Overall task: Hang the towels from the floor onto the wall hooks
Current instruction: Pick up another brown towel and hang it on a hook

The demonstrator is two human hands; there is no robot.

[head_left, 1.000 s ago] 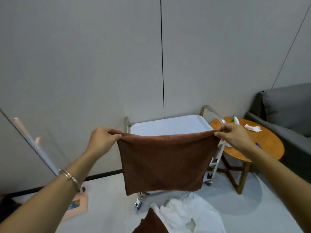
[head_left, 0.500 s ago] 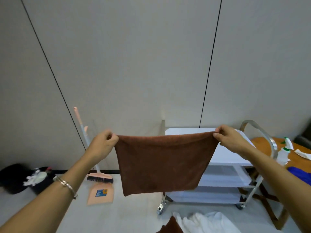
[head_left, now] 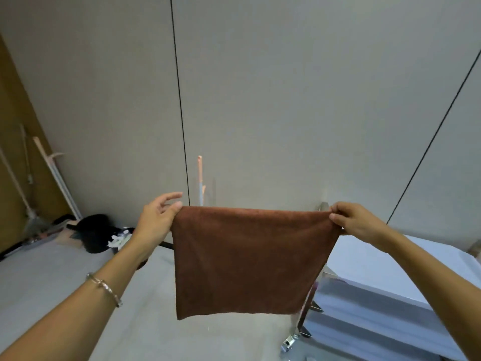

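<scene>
Hands and brown towel (head_left: 250, 259) swung left along grey wall (head_left: 286, 100): white cart (head_left: 390, 285) now at right edge, pink broom stick (head_left: 200, 175) pokes up just behind towel top.
Left hand (head_left: 156, 220) loosened: holds top left corner at thumb, other fingers stick out straight.
Right hand (head_left: 356, 221) pinches top right corner, fingers curled.
Towel pulled flat between both hands, hangs in air above floor (head_left: 65, 269).
Silver bracelet (head_left: 104, 289) on left wrist.
Black bag (head_left: 96, 230) on floor, far left.
</scene>
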